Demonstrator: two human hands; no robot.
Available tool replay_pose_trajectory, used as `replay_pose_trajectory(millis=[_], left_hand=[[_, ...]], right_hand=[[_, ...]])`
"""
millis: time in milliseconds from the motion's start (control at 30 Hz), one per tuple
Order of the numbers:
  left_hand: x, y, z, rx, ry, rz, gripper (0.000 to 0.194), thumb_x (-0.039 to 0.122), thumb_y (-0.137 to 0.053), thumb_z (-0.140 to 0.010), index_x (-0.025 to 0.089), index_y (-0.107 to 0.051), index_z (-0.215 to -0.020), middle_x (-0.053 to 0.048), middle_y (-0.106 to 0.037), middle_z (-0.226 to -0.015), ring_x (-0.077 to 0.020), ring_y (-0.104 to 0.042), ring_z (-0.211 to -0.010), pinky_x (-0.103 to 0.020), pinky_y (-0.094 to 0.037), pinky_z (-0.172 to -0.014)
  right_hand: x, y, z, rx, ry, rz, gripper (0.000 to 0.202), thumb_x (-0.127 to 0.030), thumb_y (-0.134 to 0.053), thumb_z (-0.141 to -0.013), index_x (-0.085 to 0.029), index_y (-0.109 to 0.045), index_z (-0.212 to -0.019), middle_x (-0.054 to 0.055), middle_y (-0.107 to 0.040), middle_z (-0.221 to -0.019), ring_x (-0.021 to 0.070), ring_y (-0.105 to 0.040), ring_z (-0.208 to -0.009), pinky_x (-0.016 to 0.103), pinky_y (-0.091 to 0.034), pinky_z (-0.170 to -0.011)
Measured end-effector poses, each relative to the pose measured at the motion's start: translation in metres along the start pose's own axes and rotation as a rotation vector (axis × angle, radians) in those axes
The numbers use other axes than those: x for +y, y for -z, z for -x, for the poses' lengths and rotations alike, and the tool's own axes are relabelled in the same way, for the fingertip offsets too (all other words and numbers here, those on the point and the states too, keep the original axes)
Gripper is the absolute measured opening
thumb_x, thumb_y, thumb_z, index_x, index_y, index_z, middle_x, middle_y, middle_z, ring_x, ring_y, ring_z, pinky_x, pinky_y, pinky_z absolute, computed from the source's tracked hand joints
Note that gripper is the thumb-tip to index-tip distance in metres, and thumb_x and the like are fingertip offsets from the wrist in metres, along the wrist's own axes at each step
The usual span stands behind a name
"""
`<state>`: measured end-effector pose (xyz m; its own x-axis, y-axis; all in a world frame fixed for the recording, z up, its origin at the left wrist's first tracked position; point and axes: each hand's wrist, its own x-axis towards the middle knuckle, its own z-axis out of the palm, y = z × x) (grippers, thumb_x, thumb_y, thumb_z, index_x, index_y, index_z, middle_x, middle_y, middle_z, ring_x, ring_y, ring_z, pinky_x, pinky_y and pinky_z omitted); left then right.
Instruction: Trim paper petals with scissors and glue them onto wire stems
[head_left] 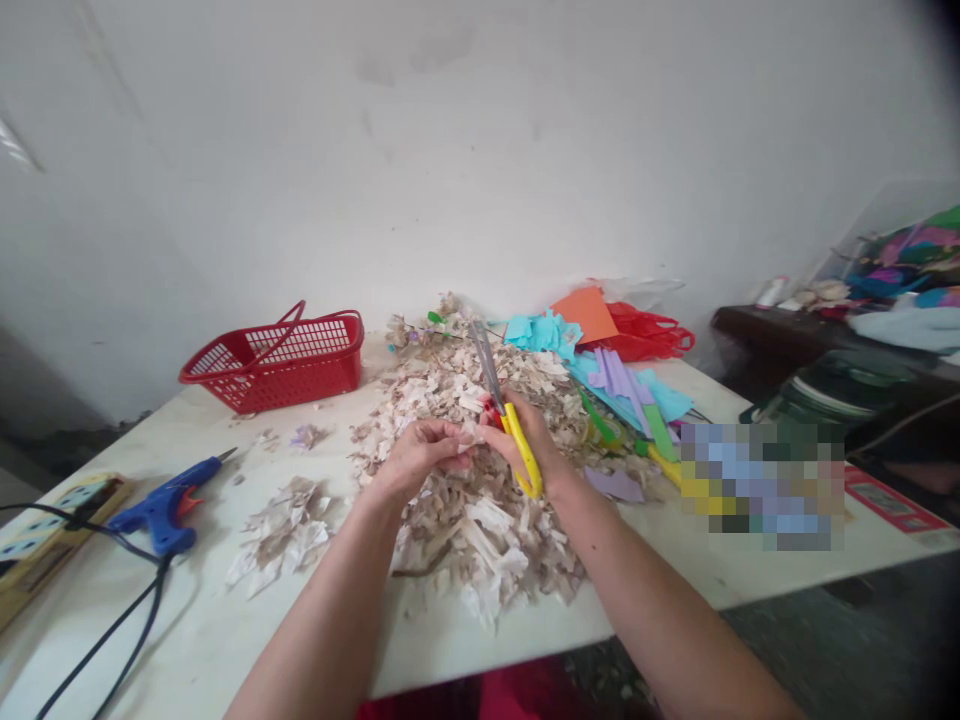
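Note:
Over a wide heap of whitish and brownish dried petal-like scraps, my two hands meet. My left hand is closed, thumb and fingers pinching a small pale scrap. Wrapped around the yellow-handled scissors, my right hand has its fingertips at the same scrap. The scissor blades point up and away, toward the wall. Something small and red shows by the right fingers; I cannot make out what it is.
A red plastic basket stands back left. Nearer are a blue glue gun, a power strip and cords. Back right lie cyan crepe paper, orange paper and a red bag. A small scrap pile sits left.

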<state>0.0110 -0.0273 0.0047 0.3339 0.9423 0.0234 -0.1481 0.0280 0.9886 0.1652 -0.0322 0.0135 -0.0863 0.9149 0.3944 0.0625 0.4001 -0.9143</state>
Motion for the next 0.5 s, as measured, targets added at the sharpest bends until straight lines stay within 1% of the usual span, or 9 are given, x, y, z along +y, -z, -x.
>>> replay_pose_trajectory(millis=[100, 200, 333, 500], left_hand=[[0.001, -0.001, -0.001, 0.07, -0.065, -0.027, 0.018, 0.03, -0.074, -0.055, 0.015, -0.066, -0.059, -0.004, -0.063, -0.056, -0.0138, -0.058, -0.05, -0.026, -0.049, -0.053], [0.001, -0.001, -0.002, 0.145, -0.151, -0.065, 0.017, 0.029, -0.073, -0.056, 0.015, -0.066, -0.06, -0.004, -0.062, -0.055, -0.0131, -0.057, -0.051, -0.025, -0.048, -0.055], [0.0, 0.004, -0.004, 0.273, -0.265, -0.025, 0.018, 0.029, -0.073, -0.057, 0.014, -0.067, -0.064, -0.003, -0.063, -0.058, -0.0131, -0.058, -0.054, -0.026, -0.048, -0.06], [0.001, 0.01, -0.006, 0.383, -0.345, 0.103, 0.018, 0.027, -0.073, -0.055, 0.013, -0.066, -0.065, -0.003, -0.064, -0.065, -0.0147, -0.06, -0.062, -0.028, -0.05, -0.065]], right_hand=[[0.0, 0.001, 0.0, 0.028, 0.005, 0.002, 0.026, -0.026, -0.059, -0.063, -0.018, -0.049, -0.086, -0.004, -0.049, -0.065, 0.0101, -0.049, -0.059, 0.022, -0.042, -0.057], [-0.004, 0.004, 0.001, 0.01, -0.011, 0.048, 0.025, -0.031, -0.058, -0.065, -0.018, -0.05, -0.085, -0.002, -0.05, -0.067, 0.0112, -0.048, -0.06, 0.024, -0.041, -0.056], [-0.013, 0.01, 0.005, -0.081, -0.014, 0.129, 0.025, -0.039, -0.054, -0.07, -0.018, -0.053, -0.084, 0.001, -0.054, -0.069, 0.0144, -0.049, -0.062, 0.025, -0.039, -0.052], [-0.023, 0.016, 0.005, -0.238, -0.046, 0.294, 0.026, -0.044, -0.051, -0.072, -0.019, -0.055, -0.081, 0.0, -0.054, -0.066, 0.0148, -0.049, -0.065, 0.025, -0.037, -0.054]])
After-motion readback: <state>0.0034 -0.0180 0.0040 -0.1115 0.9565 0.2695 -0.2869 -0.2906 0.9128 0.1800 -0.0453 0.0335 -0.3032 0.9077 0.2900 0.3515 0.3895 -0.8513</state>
